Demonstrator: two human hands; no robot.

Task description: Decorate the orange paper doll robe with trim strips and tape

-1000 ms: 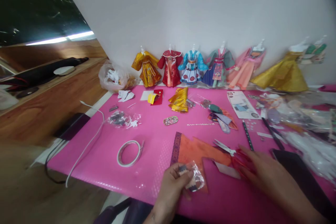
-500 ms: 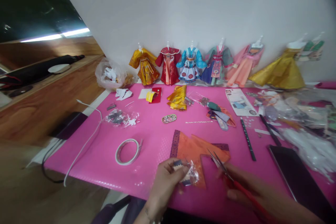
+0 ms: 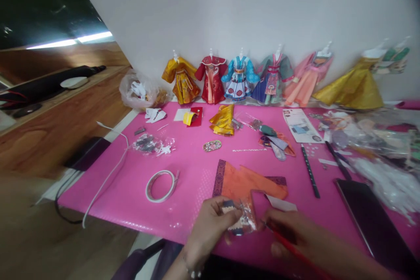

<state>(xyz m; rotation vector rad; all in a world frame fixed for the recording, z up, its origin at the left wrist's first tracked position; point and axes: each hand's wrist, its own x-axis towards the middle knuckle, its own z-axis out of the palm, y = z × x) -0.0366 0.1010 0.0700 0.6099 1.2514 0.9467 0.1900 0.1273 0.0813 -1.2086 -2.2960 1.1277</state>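
My left hand (image 3: pixel 210 223) pinches a small clear plastic packet (image 3: pixel 246 218) holding a dark and cream patterned piece. Red-handled scissors (image 3: pixel 288 245) are in my right hand (image 3: pixel 305 232), close to the packet's right edge. My fingers and blur mostly hide the blades. A pale flat piece (image 3: pixel 281 203) shows just beyond my right fingers; I cannot tell whether they hold it. An orange doll garment (image 3: pixel 241 183) with dark patterned bands lies flat on the pink table cover (image 3: pixel 193 162), just past both hands, its lower part behind the packet.
A tape roll (image 3: pixel 160 187) lies at left. A black phone (image 3: pixel 370 214), a dotted pencil (image 3: pixel 310 170) and plastic bags (image 3: pixel 387 183) lie at right. Dressed doll figures (image 3: pixel 241 76) line the wall. A white cable (image 3: pixel 108 188) crosses the left edge.
My right hand has brought the scissors toward the packet, and their blades no longer point visibly away over the orange garment. The packet has shifted slightly right. The pale piece has come into view.
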